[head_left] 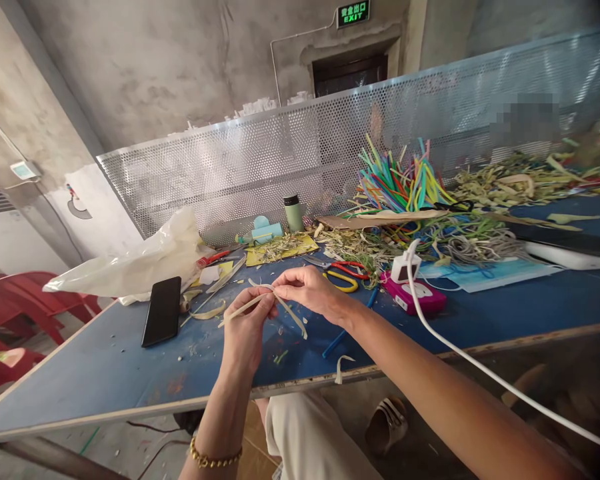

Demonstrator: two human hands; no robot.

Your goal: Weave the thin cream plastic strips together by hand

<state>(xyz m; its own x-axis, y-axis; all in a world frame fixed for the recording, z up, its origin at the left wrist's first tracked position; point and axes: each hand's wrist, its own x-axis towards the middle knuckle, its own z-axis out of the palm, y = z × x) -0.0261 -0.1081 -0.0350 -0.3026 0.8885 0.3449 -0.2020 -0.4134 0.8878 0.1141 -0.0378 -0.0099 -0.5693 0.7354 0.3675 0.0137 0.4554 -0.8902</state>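
My left hand and my right hand meet above the near part of the blue table. Both are closed, fingertips pinching pale flat strips that look like dried leaf or husk. One pale strip slants across the back of my left hand. Another strip hangs down to the right from between the fingertips. The exact spot where the strips meet is partly hidden by my fingers. Just beyond my right hand lie scissors with red handles and scissors with yellow handles.
A black phone lies left on the blue table, near a plastic bag. Colourful pipe cleaners and dried scraps stand behind. At right, a white cable runs from a charger on a magenta box.
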